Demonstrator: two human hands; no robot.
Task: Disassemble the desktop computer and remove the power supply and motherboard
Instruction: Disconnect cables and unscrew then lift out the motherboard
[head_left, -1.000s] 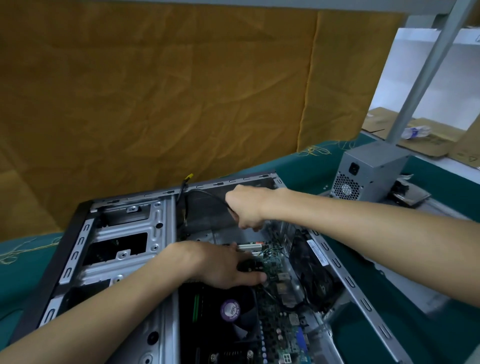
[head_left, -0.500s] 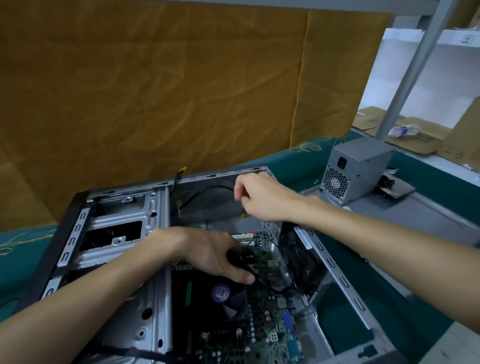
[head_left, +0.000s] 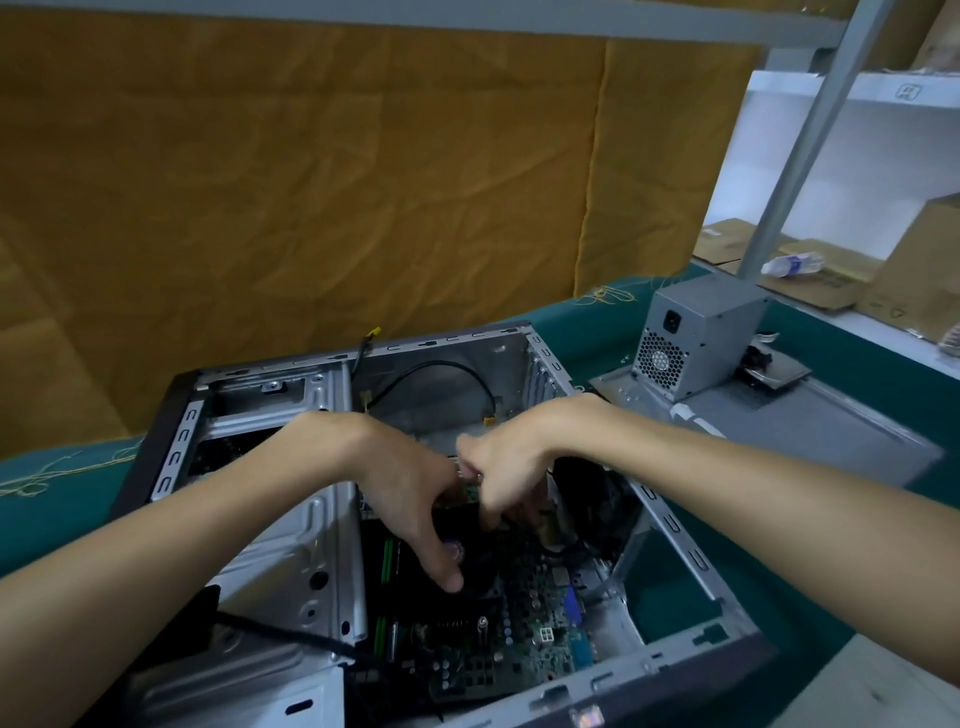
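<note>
The open computer case lies on its side on the green table. Inside it sits the green motherboard with a black CPU fan. My left hand reaches down into the case, its straight fingers resting on the fan. My right hand is just beside it with fingers curled down onto the motherboard's far edge; its fingertips are hidden. The grey power supply stands outside the case at the right, on the case's side panel.
A black cable loops across the empty far bay of the case. The drive cage fills the case's left side. Another black cable crosses the near left corner. A metal post, cardboard and shelves stand at the back right.
My right hand has come down from the black cable at the far wall to the motherboard, right beside my left hand. The view has tilted and moved closer over the case.
</note>
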